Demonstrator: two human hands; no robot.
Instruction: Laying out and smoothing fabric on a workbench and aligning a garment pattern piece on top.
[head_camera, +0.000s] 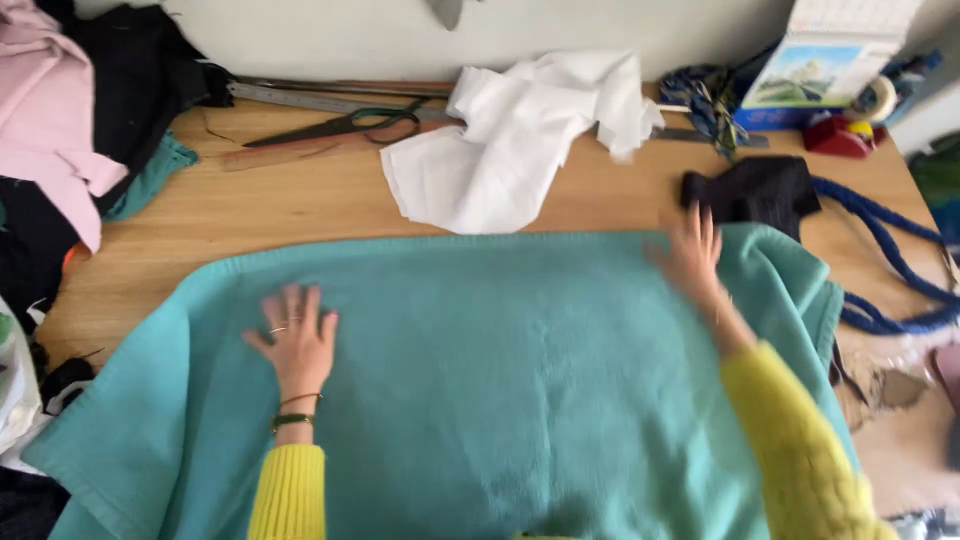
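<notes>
A large teal knitted cloth (500, 380) lies spread over the wooden table (300, 205). My left hand (293, 340) rests flat on the cloth's left part, fingers apart, with rings and a green bracelet at the wrist. My right hand (690, 255) lies flat near the cloth's far right edge, fingers spread, slightly blurred. Both arms wear yellow knitted sleeves. Neither hand holds anything.
A crumpled white fabric (520, 135) lies beyond the teal cloth. Dark scissors (345, 122) and a metal ruler (300, 98) sit at the back. A black cloth (755, 190), blue rope (890, 250), tape roll (875, 98) and calendar (825, 50) are at right. Pink and black garments (60, 100) pile at left.
</notes>
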